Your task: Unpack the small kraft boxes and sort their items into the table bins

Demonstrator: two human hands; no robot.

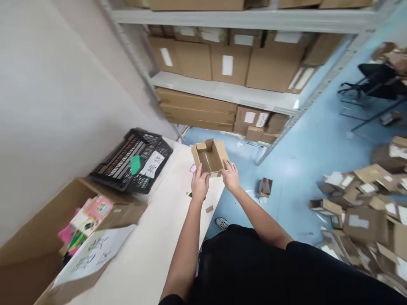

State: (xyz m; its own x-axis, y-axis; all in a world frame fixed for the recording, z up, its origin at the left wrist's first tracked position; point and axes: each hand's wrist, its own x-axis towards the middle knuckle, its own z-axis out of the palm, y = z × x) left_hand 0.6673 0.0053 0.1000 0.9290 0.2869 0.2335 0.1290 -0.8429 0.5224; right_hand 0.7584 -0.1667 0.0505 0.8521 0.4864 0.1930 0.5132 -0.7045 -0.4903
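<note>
A small open cardboard box [210, 161] is held above the far end of the white table [165, 207], its inside facing me and seemingly empty. At its near left edge, my left hand [199, 183] is closed with the fingers gripping the cardboard. My right hand [230, 176] grips the near right edge, fingers on the flap. Beneath and beside my left hand lies a dark and yellow object [189, 194], partly covered. A small purple piece [193, 168] sits left of the box. Nearer to me is a little brown cardboard scrap [209, 209].
A black plastic crate [135, 159] and a large carton [127, 212] with colourful packets stand along the wall. Metal shelving [222, 91] full of boxes rises ahead. On the blue floor are a small open box [265, 187] and a heap of discarded cartons [365, 224].
</note>
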